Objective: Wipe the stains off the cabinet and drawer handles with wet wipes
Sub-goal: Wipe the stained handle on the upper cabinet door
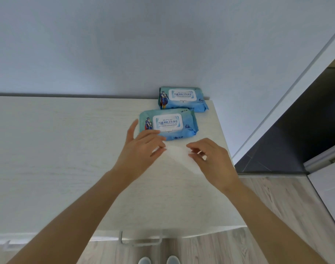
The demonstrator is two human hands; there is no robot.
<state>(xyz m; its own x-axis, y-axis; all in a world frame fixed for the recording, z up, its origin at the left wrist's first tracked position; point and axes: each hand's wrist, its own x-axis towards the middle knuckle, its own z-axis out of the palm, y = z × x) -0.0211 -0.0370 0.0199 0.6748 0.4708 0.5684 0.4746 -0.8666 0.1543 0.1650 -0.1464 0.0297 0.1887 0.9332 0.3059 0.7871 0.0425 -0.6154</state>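
Observation:
A white wet wipe lies spread on the pale cabinet top, between my two hands. My left hand has straight fingers touching the wipe's left edge, with the thumb spread wide. My right hand pinches the wipe's right edge with curled fingers. Just behind the hands lies a blue wet wipe pack with its white lid closed. A second, identical pack sits by the wall. A metal drawer handle shows below the cabinet's front edge, and part of another handle shows at the lower left.
A plain wall rises behind the cabinet. To the right are a white door frame, a dark tiled floor and a white unit. Wood-look flooring and my shoes show below.

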